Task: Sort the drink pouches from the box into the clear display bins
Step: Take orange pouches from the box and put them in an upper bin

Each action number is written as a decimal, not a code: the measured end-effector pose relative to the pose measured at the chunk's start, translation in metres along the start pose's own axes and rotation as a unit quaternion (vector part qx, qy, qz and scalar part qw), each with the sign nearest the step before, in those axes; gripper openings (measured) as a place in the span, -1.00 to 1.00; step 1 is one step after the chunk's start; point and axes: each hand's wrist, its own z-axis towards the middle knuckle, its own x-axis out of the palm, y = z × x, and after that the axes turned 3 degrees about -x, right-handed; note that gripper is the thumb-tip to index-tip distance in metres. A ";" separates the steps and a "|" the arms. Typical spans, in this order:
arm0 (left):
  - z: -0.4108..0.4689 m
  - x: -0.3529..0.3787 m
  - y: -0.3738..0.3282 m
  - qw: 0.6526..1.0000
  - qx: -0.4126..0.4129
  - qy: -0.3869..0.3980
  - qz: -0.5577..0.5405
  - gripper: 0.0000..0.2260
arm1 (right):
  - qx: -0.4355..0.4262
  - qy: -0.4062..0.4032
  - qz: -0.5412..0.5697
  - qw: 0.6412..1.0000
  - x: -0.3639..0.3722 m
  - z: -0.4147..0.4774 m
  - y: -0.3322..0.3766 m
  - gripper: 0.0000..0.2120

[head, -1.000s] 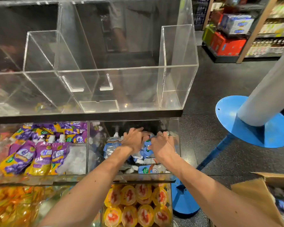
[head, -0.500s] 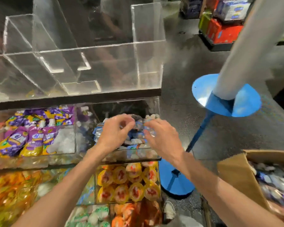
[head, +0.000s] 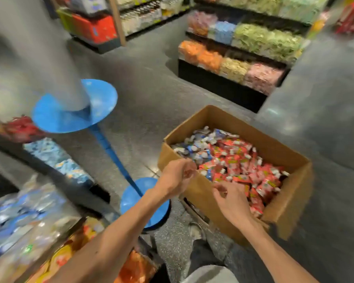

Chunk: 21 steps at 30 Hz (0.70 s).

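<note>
Drink pouches [head: 239, 160] fill the open cardboard box [head: 290, 197] on the floor [head: 151, 99]. Red ones are heaped just beyond the right fingers, and a smaller patch of blue-and-white ones lies beyond the left fingers, toward the box's far-left corner. Their print is too blurred to read, so no brand can be made out. The left hand [head: 178, 176] hovers at the near-left edge of the box, its fingers loosely curled with nothing seen in them. The right hand [head: 231, 203] hangs over the near side of the box, just above the red pouches, with fingers relaxed and bent, grasping nothing. Left of the left fingers stands a blue stand [head: 76, 107] with a round top and a round foot. Farther left and nearer the person, clear display bins [head: 23, 217] hold blurred blue and orange packs. Well beyond both hands, shelves [head: 243, 64] carry coloured packets whose labels cannot be read.
</note>
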 end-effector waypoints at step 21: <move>0.226 0.265 0.042 0.941 -0.153 0.280 0.115 -0.61 | 0.092 0.237 -0.353 0.900 -0.028 0.192 -0.297 -0.15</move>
